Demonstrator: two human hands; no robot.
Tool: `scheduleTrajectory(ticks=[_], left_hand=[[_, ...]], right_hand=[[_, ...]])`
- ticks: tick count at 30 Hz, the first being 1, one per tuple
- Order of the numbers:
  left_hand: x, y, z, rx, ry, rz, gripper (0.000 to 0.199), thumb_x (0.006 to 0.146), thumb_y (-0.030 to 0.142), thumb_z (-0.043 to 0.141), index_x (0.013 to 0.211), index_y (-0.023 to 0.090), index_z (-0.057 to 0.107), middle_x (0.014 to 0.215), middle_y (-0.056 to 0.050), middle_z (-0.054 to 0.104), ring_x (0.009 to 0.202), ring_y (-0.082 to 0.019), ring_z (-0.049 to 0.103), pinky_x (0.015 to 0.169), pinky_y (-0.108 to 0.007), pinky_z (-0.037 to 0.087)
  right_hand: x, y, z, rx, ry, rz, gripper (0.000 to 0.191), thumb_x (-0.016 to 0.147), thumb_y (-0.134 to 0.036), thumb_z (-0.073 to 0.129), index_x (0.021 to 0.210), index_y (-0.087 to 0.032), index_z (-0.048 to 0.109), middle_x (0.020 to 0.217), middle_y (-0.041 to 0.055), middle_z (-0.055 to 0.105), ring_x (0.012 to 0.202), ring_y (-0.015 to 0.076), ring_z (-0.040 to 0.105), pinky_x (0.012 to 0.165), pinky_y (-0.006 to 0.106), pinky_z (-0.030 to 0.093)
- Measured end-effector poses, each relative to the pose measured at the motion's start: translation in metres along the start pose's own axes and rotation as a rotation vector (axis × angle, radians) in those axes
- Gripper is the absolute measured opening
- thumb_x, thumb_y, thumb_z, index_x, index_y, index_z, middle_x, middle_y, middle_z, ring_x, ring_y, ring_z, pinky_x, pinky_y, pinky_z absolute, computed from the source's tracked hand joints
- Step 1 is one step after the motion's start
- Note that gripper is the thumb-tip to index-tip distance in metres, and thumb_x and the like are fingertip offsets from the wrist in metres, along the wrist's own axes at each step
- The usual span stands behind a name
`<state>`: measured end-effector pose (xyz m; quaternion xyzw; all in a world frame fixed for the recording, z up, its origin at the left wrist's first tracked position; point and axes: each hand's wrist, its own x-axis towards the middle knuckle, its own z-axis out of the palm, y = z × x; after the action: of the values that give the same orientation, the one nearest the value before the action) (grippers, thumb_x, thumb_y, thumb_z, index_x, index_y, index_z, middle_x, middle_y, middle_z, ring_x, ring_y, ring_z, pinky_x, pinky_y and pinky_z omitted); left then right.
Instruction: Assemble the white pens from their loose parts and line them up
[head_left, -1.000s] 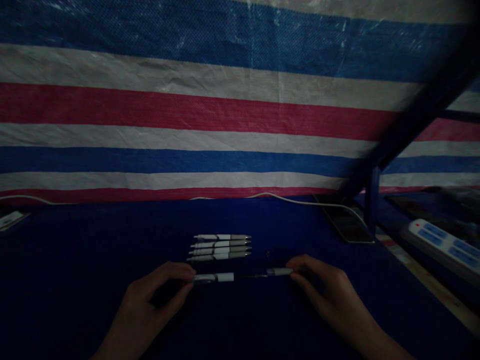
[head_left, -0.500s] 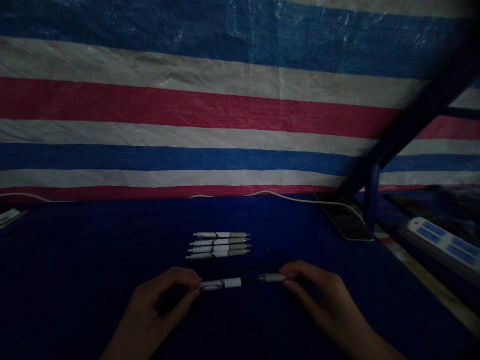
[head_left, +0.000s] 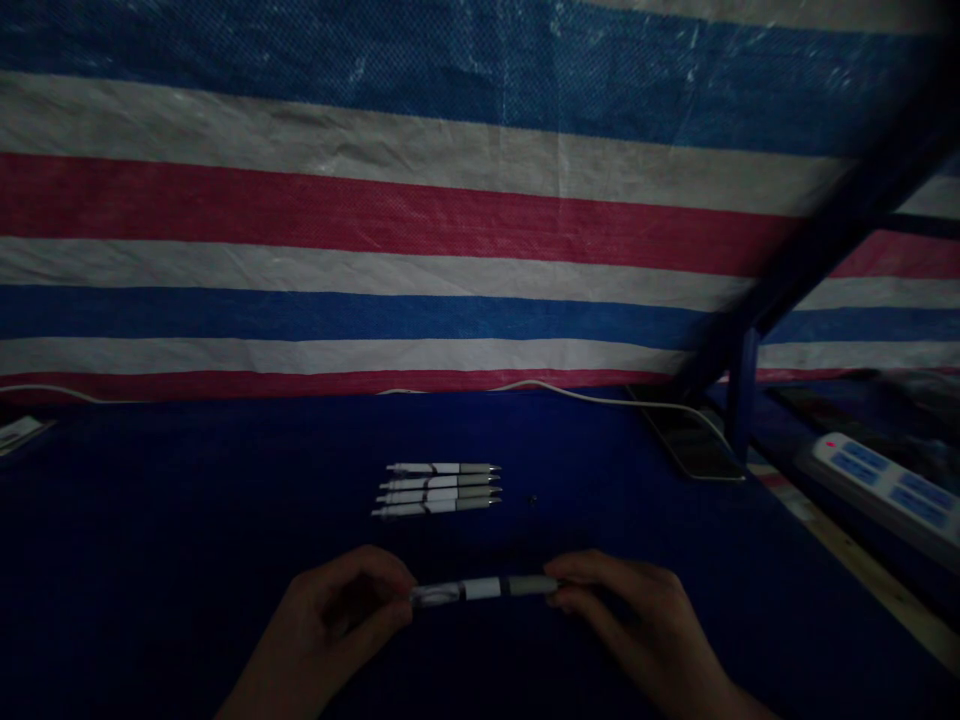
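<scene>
Between my hands a white and grey pen (head_left: 482, 588) lies nearly level, its barrel halves almost meeting with a narrow dark band between them. My left hand (head_left: 330, 625) pinches the white end at the left. At the right, my right hand (head_left: 630, 615) pinches the tip of the grey grip section. Just beyond, several similar pens (head_left: 439, 491) lie side by side, grey tips pointing right. A tiny dark metallic piece (head_left: 532, 499) rests to the right of them; its kind is too small to make out.
The blue tabletop (head_left: 187, 520) carries a dark phone-like slab (head_left: 697, 440) at back right, with a white cable (head_left: 600, 402) crossing it. Farther right is a white power strip (head_left: 892, 485). A blue metal frame (head_left: 742, 390) rises there. A striped tarp (head_left: 375, 220) hangs behind.
The pen's two halves have come together, covering most of the dark inner part seen between them before. Both hands have moved closer to each other and slightly nearer to me.
</scene>
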<state>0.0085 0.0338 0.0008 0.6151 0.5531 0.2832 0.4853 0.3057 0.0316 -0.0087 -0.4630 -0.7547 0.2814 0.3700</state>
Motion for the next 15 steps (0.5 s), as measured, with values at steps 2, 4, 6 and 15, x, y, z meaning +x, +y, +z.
scheduleTrajectory(ticks=[2, 4, 6, 15], left_hand=[[-0.001, 0.001, 0.002, -0.030, 0.004, 0.018, 0.005, 0.079, 0.029, 0.068, 0.077, 0.024, 0.068, 0.076, 0.002, 0.070, 0.072, -0.018, 0.068, 0.064, -0.023, 0.051], [-0.003, 0.000, 0.004, -0.053, 0.000, 0.048, 0.002, 0.078, 0.025, 0.069, 0.076, 0.025, 0.068, 0.077, 0.002, 0.070, 0.072, -0.017, 0.068, 0.065, -0.023, 0.052], [-0.004, -0.001, 0.006, -0.057, -0.012, 0.080, 0.004, 0.077, 0.022, 0.069, 0.076, 0.025, 0.069, 0.076, 0.003, 0.070, 0.072, -0.017, 0.068, 0.066, -0.022, 0.052], [-0.002, -0.001, 0.003, -0.030, 0.058, 0.118, 0.004, 0.078, 0.023, 0.069, 0.077, 0.027, 0.069, 0.078, 0.003, 0.071, 0.073, -0.016, 0.070, 0.066, -0.021, 0.054]], right_hand=[[0.000, -0.002, 0.000, -0.036, -0.045, 0.013, 0.009, 0.092, -0.023, 0.059, 0.092, -0.025, 0.067, 0.075, -0.0027, 0.073, 0.064, 0.0135, 0.070, 0.059, 0.019, 0.051], [0.000, -0.006, 0.000, -0.070, -0.114, 0.038, 0.019, 0.097, -0.025, 0.048, 0.084, -0.023, 0.061, 0.065, -0.0030, 0.064, 0.054, 0.0125, 0.061, 0.052, 0.020, 0.045], [0.000, -0.009, 0.000, -0.087, -0.169, 0.057, 0.030, 0.100, -0.027, 0.038, 0.075, -0.022, 0.053, 0.058, -0.0040, 0.054, 0.048, 0.0118, 0.051, 0.047, 0.022, 0.039], [0.005, -0.014, -0.002, 0.046, -0.258, 0.172, 0.015, 0.089, -0.016, 0.052, 0.102, -0.023, 0.056, 0.081, -0.0004, 0.067, 0.069, 0.0152, 0.062, 0.062, 0.024, 0.046]])
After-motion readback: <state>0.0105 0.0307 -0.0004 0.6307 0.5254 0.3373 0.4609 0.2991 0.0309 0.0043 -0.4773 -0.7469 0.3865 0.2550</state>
